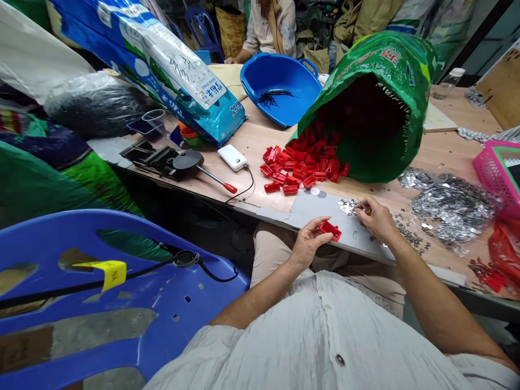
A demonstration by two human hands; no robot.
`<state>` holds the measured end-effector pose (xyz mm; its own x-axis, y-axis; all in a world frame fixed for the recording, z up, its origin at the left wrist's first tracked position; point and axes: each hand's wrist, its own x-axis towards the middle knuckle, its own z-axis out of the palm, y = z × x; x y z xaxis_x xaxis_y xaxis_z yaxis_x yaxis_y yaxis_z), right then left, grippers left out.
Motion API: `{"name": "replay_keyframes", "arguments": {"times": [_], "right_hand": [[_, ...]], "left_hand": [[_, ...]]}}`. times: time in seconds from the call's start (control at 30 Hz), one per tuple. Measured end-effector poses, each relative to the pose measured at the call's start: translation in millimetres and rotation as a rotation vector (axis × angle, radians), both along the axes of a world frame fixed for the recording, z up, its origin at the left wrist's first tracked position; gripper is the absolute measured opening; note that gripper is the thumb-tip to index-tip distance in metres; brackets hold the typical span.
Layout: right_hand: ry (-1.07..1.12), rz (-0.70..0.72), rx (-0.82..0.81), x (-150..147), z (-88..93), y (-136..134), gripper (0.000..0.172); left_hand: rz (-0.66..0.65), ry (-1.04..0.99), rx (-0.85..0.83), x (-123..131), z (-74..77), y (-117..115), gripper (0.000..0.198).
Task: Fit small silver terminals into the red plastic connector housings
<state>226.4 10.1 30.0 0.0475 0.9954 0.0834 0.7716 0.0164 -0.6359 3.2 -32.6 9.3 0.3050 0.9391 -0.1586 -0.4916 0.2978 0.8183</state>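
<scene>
My left hand point(307, 244) grips a red plastic housing point(331, 231) between thumb and fingers, just above the table's front edge. To its right, my right hand point(377, 218) is closed around a small tool point(366, 210) with a yellowish handle. The tool's tip is at a little heap of shiny metal pieces point(348, 205) on the grey sheet point(314, 210). Behind both hands, a pile of red housings point(300, 165) spills from the mouth of a green sack point(376, 162).
A blue basin point(284, 76) with black strands stands behind. At left are a lever tool point(189, 161), a white power bank point(233, 157) and a blue bag point(179, 70). Bagged metal parts point(455, 208) and a pink basket point(493, 176) lie right. A person point(270, 27) sits opposite.
</scene>
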Motion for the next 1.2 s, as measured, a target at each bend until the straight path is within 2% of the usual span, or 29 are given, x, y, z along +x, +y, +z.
{"name": "replay_keyframes", "arguments": {"times": [0.1,0.2,0.33,0.47,0.6,0.7,0.9,1.2], "right_hand": [[0.083,0.056,0.006,-2,5.2,-11,0.012],[0.114,0.093,-0.001,-7,3.1,-18,0.013],[0.06,0.091,-0.008,-12,-6.9,-20,0.01],[0.033,0.083,0.004,-14,-10.3,-22,0.012],[-0.006,0.121,0.007,-7,-7.7,-29,0.014],[-0.046,0.065,0.04,4,-9.3,-31,0.017],[-0.332,-0.038,0.036,21,-14.2,-18,0.02],[-0.504,0.013,-0.163,11,-2.7,3,0.023]], "left_hand": [[-0.003,-0.024,-0.003,2,2.9,2,0.054],[-0.006,-0.021,-0.013,7,1.9,5,0.056],[0.036,0.051,-0.069,18,-5.8,10,0.056],[0.044,0.017,-0.088,24,-13.7,14,0.06],[0.069,0.013,-0.077,20,-15.1,17,0.056],[0.093,0.024,-0.055,13,-12.1,20,0.054],[0.131,-0.007,-0.047,1,-5.6,23,0.054],[0.174,-0.008,-0.064,-11,-1.5,21,0.052]]}}
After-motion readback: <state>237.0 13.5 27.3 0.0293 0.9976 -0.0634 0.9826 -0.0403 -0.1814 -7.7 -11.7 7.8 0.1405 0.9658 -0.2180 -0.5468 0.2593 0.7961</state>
